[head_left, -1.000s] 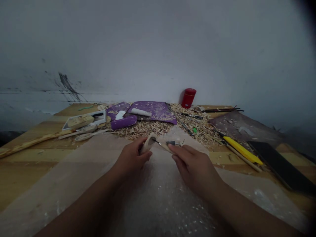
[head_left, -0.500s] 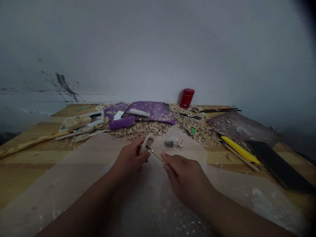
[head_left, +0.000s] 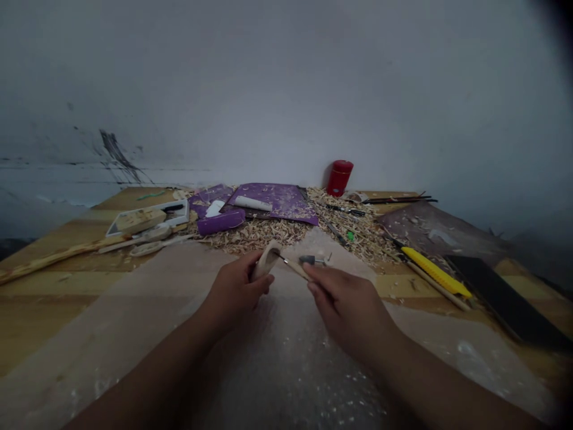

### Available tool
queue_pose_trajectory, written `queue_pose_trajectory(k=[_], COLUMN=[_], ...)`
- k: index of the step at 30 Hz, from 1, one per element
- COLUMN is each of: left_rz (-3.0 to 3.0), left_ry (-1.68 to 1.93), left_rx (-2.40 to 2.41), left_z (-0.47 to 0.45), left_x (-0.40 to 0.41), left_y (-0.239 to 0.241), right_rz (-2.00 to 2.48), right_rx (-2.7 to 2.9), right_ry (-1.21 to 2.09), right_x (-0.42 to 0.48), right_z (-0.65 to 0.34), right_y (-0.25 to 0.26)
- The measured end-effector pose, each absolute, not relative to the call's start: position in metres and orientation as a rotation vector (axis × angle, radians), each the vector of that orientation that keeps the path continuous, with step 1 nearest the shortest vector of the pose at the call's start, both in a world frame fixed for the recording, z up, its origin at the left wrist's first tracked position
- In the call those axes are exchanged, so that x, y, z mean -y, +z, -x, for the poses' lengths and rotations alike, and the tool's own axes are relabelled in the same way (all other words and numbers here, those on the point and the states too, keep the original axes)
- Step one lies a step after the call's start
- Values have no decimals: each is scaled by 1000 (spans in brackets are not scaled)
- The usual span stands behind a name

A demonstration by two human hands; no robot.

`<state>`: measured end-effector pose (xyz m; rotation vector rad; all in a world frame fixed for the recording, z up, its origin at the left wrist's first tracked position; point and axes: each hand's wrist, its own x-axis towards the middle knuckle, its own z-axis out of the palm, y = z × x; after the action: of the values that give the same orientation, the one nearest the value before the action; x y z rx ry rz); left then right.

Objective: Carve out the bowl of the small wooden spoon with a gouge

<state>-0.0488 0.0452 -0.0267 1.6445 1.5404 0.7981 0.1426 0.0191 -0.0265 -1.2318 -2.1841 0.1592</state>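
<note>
My left hand is closed around a small pale wooden piece with a hollowed face, held just above a sheet of bubble wrap. My right hand pinches a thin carving tool with a light wooden handle. Its dark metal tip rests in the hollow of the wooden piece. A small grey bit lies on the wrap just beyond my right fingers.
A heap of wood shavings lies behind the hands, with purple sheets, a red canister, a white tray and a long stick to the left. A yellow-handled tool and a dark slab lie to the right.
Half a second ago both hands were drawn slightly toward me and left. Now they are back farther out, with the tool tip again in the hollow of the piece.
</note>
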Motion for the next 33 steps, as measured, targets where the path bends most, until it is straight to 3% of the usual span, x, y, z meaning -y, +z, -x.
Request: queue_pose_trajectory(k=[14,23,33], left_rz=[-1630,-1691,-1746], left_ry=[838,787,769], left_rx=[-1560,-1626,-1642], left_z=[47,47,48], left_x=[-43,-43,-43], left_y=[-24,-23,-25], right_rz=[1213,1179,1114], right_rx=[2253,2409,2464], right_ry=[88,-453,-611], right_x=[-18,-8,1], right_z=[-143,-136,-129], right_y=[-29,-39,-35])
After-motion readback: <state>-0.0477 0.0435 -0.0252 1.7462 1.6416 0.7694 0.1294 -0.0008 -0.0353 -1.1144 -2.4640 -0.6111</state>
